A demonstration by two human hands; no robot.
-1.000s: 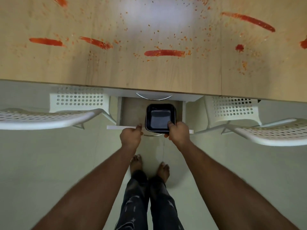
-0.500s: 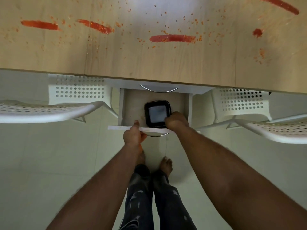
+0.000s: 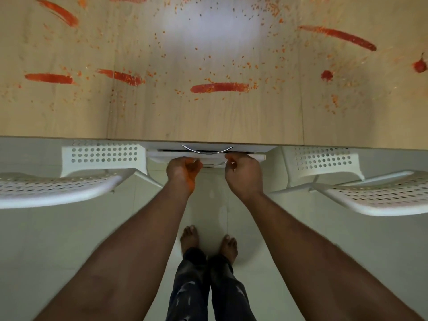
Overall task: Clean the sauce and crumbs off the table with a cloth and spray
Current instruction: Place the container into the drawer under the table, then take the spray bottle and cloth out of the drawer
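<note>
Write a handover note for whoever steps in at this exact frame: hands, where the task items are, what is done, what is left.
Left hand and right hand: both at the white drawer front under the table edge, fingers curled; the grip itself is hard to read. Drawer almost fully in.
Table: red sauce streaks and scattered crumbs all untouched.
Cloth and spray: not in view.
Done: no cleaning.
Left: fetch cloth and spray, spray, wipe up sauce and crumbs.

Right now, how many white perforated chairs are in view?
2. One chair is tucked under the table at the left of the drawer, the other chair at its right. Both run past the frame edges; more could sit out of view.
</note>
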